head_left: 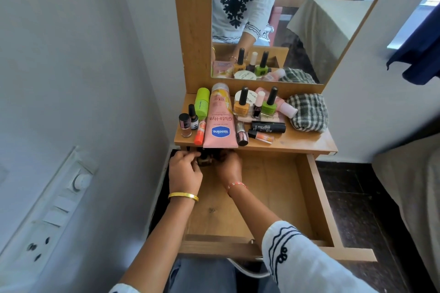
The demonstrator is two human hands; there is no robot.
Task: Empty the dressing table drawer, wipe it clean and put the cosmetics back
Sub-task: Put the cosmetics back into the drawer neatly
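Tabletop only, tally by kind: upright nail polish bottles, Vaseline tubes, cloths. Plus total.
Nail polish bottles: 5
Vaseline tube: 1
Checked cloth: 1
Total: 7

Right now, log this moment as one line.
phase: emptying | drawer: open, nearly bare | left hand and right hand: at back-left corner on small dark bottle | cosmetics, cloth: on tabletop

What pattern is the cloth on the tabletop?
Dark green-and-white check; the cloth shows best in the head view.
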